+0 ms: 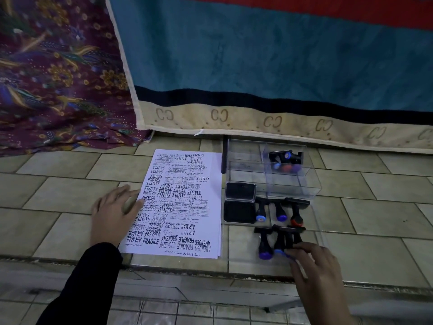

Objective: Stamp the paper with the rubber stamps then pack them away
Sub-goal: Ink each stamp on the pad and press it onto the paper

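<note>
A white paper (185,174) covered with black stamp prints lies on the tiled floor. My left hand (112,212) rests flat, fingers spread, on its left edge. Right of the paper is a flat clear tray (316,231) holding an open black ink pad (239,211), a far row of three rubber stamps (280,209) and a near row of stamps (266,242). My right hand (314,266) reaches into the near row, its fingertips curled on the handle of a rubber stamp there. A clear box (293,184) behind the tray holds several more stamps (285,160).
A blue blanket (257,66) with a beige border hangs behind the box, and a purple floral cloth (58,78) lies at the back left. A thin black stick (223,158) stands between the paper and the box. The floor drops at a step edge (164,268) near me.
</note>
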A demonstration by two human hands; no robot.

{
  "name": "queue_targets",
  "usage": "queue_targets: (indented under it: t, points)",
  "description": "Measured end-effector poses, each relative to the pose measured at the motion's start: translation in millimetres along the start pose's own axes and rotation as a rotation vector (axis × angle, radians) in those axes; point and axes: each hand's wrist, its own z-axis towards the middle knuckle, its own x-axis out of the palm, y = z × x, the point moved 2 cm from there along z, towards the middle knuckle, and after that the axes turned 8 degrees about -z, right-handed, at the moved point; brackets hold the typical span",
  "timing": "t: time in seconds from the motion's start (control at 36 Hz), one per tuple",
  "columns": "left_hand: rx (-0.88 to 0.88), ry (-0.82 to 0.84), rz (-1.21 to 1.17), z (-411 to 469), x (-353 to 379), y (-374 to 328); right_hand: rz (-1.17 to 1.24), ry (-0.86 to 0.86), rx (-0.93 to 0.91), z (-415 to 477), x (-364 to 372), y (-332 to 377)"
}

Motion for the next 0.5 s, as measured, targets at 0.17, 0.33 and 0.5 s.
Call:
queue_targets:
  t: [0.17, 0.33, 0.5]
  points:
    - [0.003, -0.005, -0.005, 0.0, 0.9, 2.2, -0.072, 0.013, -0.006, 1.3, 3.5, -2.0]
    - [0.004, -0.006, -0.002, -0.7, 0.1, -0.1, -0.046, 0.044, 0.033, 7.6, -11.0, 5.7]
    - [0.002, 0.006, -0.004, -0.6, -0.6, -0.5, 0.097, 0.010, 0.047, 64.9, -28.1, 7.9]
